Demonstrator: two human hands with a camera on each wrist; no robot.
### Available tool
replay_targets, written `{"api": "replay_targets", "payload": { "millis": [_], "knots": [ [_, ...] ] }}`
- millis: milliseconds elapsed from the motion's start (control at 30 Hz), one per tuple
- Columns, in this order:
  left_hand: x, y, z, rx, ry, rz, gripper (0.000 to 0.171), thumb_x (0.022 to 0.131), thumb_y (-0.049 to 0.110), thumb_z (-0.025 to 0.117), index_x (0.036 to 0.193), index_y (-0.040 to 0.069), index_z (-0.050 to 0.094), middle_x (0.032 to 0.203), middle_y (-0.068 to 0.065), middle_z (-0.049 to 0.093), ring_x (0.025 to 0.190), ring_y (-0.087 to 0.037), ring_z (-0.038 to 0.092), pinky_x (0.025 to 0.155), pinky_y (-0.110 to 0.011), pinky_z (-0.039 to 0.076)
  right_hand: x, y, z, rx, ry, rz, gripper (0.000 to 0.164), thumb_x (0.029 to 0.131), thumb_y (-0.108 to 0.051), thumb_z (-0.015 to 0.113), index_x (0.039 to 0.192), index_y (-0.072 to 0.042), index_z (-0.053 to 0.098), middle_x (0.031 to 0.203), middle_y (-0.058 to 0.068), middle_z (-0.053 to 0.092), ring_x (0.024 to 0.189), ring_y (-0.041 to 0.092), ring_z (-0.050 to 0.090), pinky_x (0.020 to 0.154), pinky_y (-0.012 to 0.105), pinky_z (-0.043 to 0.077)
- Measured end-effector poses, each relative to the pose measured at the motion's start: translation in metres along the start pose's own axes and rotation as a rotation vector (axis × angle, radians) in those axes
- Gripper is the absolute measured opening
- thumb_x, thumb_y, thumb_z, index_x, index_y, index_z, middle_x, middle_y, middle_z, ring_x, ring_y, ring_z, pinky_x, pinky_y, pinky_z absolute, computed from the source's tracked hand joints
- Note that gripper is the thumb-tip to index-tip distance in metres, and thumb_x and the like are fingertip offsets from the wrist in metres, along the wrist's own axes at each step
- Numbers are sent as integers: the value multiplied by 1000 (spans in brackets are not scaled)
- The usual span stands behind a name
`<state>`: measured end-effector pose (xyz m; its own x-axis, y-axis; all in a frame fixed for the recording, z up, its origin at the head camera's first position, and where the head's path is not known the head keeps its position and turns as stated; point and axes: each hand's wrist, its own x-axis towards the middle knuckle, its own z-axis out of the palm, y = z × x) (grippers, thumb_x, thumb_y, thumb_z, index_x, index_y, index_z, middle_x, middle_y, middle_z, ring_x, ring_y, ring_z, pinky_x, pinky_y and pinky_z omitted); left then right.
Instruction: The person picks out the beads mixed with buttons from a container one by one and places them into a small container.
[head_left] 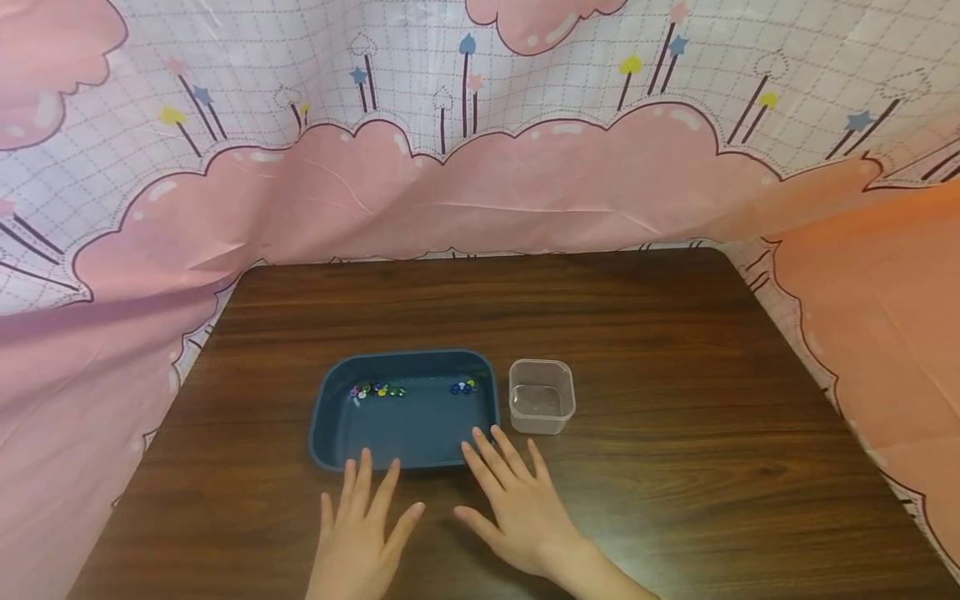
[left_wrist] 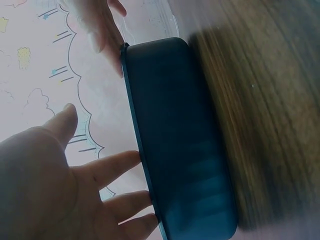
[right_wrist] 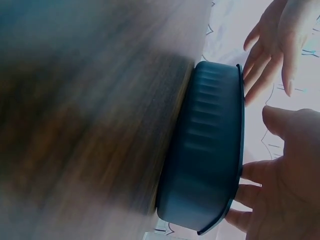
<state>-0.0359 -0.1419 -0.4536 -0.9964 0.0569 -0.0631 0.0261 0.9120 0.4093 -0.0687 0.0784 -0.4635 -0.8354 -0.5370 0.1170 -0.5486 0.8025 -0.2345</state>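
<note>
A dark blue tray (head_left: pixel 405 433) lies on the table, with small shiny beads or gems (head_left: pixel 378 389) in a row at its back left and a smaller cluster (head_left: pixel 463 387) at its back right. My left hand (head_left: pixel 356 533) is spread palm down at the tray's front left edge, fingertips over or near the rim. At the front right corner my right hand (head_left: pixel 521 508) is spread too, its fingers straight. Neither hand holds anything. Both wrist views show the tray's outer side wall (left_wrist: pixel 175 135) beyond the fingers; whether the fingertips touch the rim I cannot tell.
Just right of the tray stands a clear plastic square container (head_left: pixel 542 423). Both rest on a dark wood-grain table (head_left: pixel 675 467). A pink and white patterned cloth (head_left: pixel 525 192) hangs behind the table and along its sides.
</note>
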Motion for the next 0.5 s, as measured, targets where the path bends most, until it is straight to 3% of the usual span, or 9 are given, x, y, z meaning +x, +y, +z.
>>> {"api": "replay_targets", "payload": {
  "millis": [267,500],
  "knots": [
    [-2,5,-3,-14,-16,-20,64,99,55,45,149,15,43,159,-23,19,146,-44,12,107,-75,10,-3,0,-1,-14,7,-2,70,101,-55,36,153,-9,30,161,11,22,149,31,16,110,68,21],
    [-2,5,-6,-4,-34,-21,63,100,56,42,148,15,44,158,-22,20,146,-43,13,107,-75,9,-4,2,-1,56,-32,15,71,101,-57,33,155,-12,25,163,6,13,150,29,10,112,67,17]
  ]
}}
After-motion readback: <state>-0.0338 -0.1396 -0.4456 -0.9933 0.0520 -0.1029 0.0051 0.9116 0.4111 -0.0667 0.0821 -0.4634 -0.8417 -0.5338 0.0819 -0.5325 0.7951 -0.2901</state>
